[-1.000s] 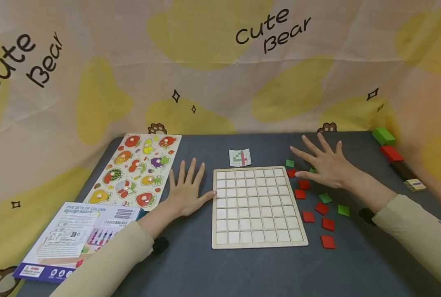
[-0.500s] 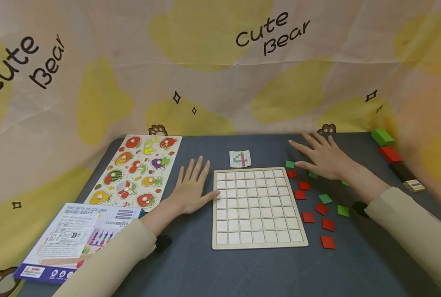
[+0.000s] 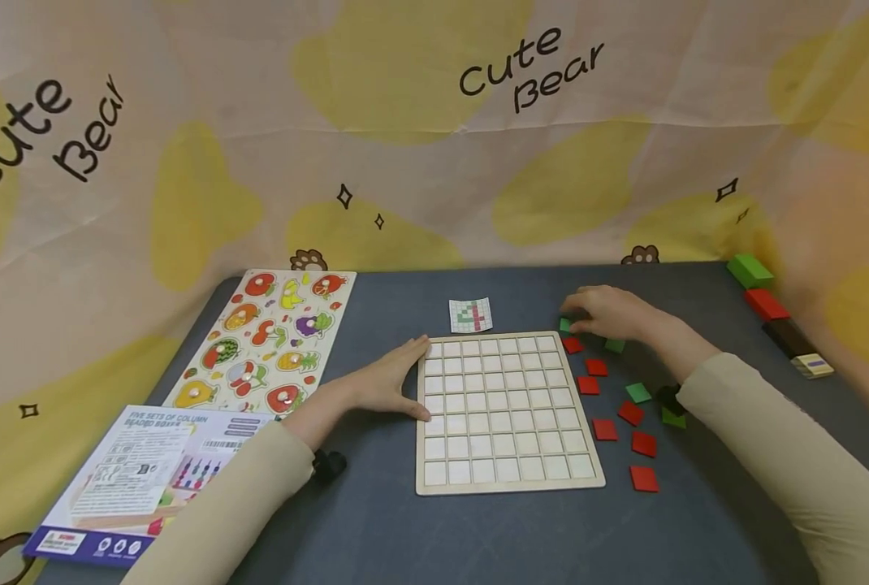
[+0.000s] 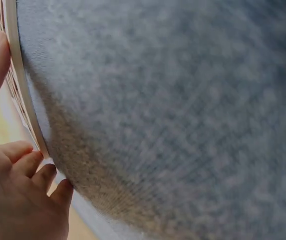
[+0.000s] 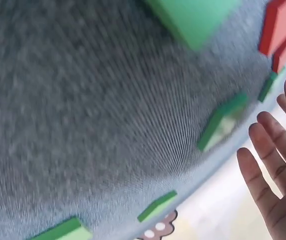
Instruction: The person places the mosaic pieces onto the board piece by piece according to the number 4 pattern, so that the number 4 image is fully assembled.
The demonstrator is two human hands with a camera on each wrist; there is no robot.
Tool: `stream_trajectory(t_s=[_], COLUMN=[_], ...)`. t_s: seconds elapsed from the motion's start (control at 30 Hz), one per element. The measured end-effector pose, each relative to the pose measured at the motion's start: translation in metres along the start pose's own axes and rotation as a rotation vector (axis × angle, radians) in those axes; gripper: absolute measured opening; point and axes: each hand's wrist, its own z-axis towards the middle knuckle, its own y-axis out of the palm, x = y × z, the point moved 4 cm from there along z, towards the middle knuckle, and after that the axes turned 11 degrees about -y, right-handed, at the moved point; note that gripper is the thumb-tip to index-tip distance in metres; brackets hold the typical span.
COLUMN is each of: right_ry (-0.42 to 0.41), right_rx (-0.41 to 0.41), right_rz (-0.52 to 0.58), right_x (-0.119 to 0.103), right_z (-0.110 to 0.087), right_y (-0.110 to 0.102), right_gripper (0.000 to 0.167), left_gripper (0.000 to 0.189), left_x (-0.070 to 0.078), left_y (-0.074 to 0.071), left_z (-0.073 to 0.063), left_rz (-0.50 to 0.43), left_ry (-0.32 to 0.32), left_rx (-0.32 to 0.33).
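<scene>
My left hand touches the left edge of a pale wooden grid board, thumb lower down and fingers near the top-left corner. In the left wrist view, that hand's fingers and thumb meet the board's rim. Over a green square tile, just off the board's top-right corner, hovers my right hand with bent fingers. The right wrist view shows its fingers spread beside a green tile, with a gap visible. Several red tiles and green tiles lie right of the board.
Behind the board lies a small card with a coloured grid pattern. A fruit puzzle board and a printed box occupy the left. Green, red and black blocks line the right edge. A fabric backdrop rises behind.
My left hand has turned and come to the board's left edge, its fingers no longer spread. My right hand has lowered and moved left to the upper green tile, bending its fingers.
</scene>
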Motion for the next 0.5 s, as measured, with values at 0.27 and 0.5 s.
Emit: stream_trajectory(t_s=[0.27, 0.5], right_ry=[0.028, 0.074], right_rx=[0.007, 0.064], right_rz=[0.044, 0.120], right_x=[0.0039, 0.0028], right_z=[0.0071, 0.0110], right_y=[0.0108, 0.0091], right_gripper=[0.022, 0.019], left_gripper=[0.117, 0.119], left_x=[-0.0007, -0.0008], left_y=[0.0010, -0.0001], left_z=[0.0012, 0.0020], left_rz=[0.012, 0.021], left_ry=[-0.025, -0.059], left_rx=[0.010, 0.032])
